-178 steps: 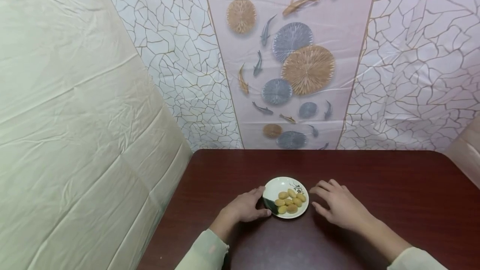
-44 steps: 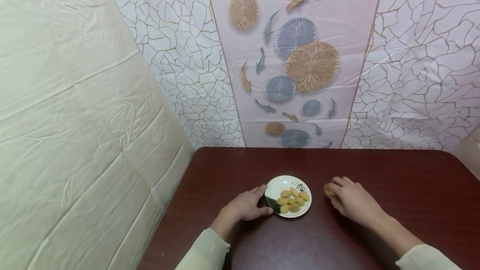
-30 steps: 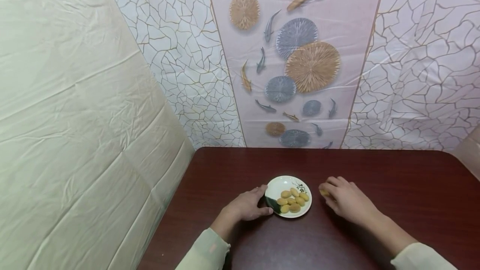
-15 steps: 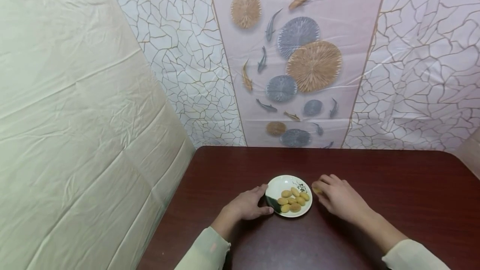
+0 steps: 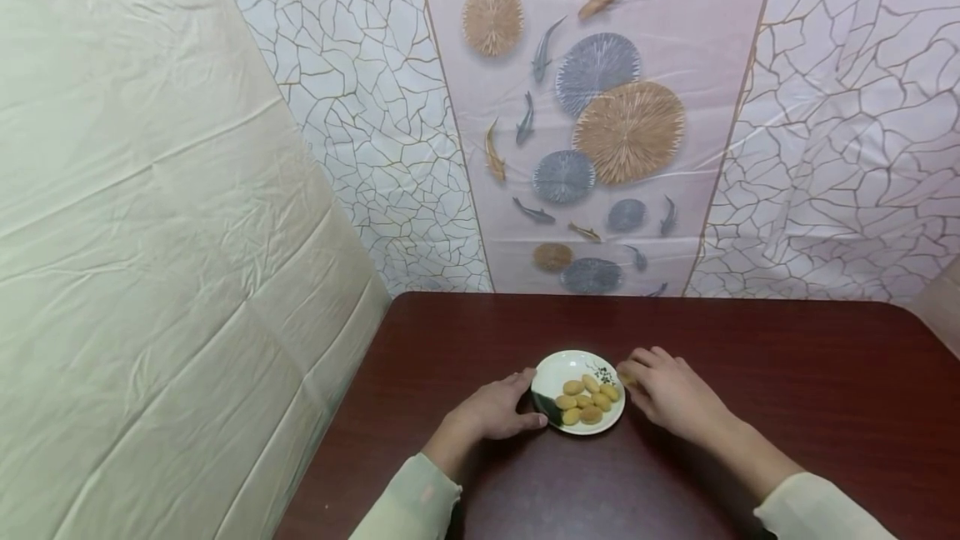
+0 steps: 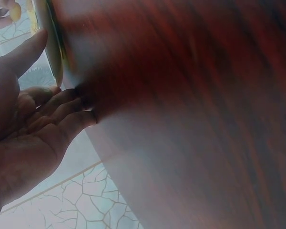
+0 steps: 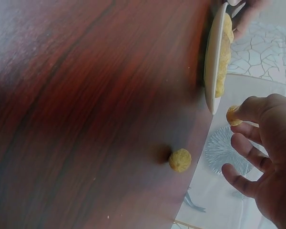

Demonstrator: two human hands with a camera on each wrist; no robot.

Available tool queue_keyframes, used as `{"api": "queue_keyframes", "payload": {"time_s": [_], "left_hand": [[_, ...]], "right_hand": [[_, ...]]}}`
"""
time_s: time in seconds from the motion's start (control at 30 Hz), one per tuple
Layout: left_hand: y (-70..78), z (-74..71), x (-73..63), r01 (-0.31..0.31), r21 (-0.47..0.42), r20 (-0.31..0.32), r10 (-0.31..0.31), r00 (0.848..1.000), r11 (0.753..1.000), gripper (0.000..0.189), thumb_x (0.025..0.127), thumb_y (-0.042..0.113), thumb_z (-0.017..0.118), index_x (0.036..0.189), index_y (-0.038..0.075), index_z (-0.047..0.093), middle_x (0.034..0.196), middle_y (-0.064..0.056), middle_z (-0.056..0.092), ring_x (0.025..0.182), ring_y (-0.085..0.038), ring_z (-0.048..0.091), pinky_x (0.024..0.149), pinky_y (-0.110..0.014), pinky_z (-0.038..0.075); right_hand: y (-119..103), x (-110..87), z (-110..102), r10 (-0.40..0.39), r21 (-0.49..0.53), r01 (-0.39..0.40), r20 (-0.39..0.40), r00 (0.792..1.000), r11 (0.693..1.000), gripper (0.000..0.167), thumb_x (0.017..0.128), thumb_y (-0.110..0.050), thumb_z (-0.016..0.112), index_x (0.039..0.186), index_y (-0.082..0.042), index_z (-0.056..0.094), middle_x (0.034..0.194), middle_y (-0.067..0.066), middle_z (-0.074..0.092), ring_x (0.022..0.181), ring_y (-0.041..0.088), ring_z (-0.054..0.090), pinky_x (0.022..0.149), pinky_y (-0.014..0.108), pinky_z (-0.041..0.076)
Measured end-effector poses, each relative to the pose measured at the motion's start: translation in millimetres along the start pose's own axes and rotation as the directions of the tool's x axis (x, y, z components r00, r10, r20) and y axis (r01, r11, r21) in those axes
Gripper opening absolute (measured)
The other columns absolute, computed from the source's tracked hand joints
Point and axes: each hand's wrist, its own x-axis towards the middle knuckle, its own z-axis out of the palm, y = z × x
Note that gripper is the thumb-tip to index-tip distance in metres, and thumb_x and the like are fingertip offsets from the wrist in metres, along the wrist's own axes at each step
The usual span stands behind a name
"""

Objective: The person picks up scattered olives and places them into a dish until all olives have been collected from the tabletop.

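My left hand [image 5: 491,411] rests against the left rim of a small white plate [image 5: 555,369], thumb and fingers relaxed along its edge. Dark green and a black flower print decorate the plate. On it lie several small yellow oval pieces [image 5: 591,414], like fruits or nuts. At the plate's right rim, my right hand [image 5: 671,390] pinches one similar yellow piece [image 7: 233,116] between thumb and fingertips. The right wrist view shows another bumpy yellow piece [image 7: 180,160] lying on the table below that hand; the hand hides it in the head view.
The dark red-brown table [image 5: 465,340] has rounded far corners. Behind it hangs a patterned cloth [image 5: 630,132] with printed fish and round leaves. A cream fabric wall [image 5: 187,273] borders the left side.
Once relaxed beside the plate, my right hand then pinched a yellow piece farther right. Over the last second it moved left with it to the plate's rim. My left hand stays put.
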Motion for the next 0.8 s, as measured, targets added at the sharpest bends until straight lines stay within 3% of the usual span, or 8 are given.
{"api": "queue_keyframes", "payload": {"time_s": [0.37, 0.8], "left_hand": [[-0.6, 1.3, 1.1, 0.007, 0.001, 0.004, -0.007, 1.000, 1.000, 0.090, 0.104, 0.056, 0.073, 0.175, 0.019, 0.033, 0.178, -0.008, 0.043, 0.164, -0.028, 0.044, 0.131, -0.047, 0.042], [1.4, 0.3, -0.1, 0.008, 0.008, 0.003, -0.008, 1.000, 1.000, 0.089, 0.104, 0.056, 0.073, 0.175, 0.020, 0.033, 0.178, -0.008, 0.043, 0.164, -0.028, 0.044, 0.131, -0.046, 0.043]], "right_hand": [[-3.5, 5.5, 2.3, -0.005, -0.002, 0.005, 0.028, 1.000, 1.000, 0.036, 0.082, -0.003, 0.091, 0.114, -0.012, 0.078, 0.103, -0.002, 0.072, 0.090, 0.021, 0.063, 0.062, 0.039, 0.052], [-6.3, 9.0, 5.1, 0.014, 0.001, -0.014, 0.050, 0.999, 1.000, 0.024, 0.087, -0.005, 0.090, 0.107, -0.014, 0.080, 0.102, -0.002, 0.071, 0.091, 0.021, 0.063, 0.065, 0.038, 0.052]]}}
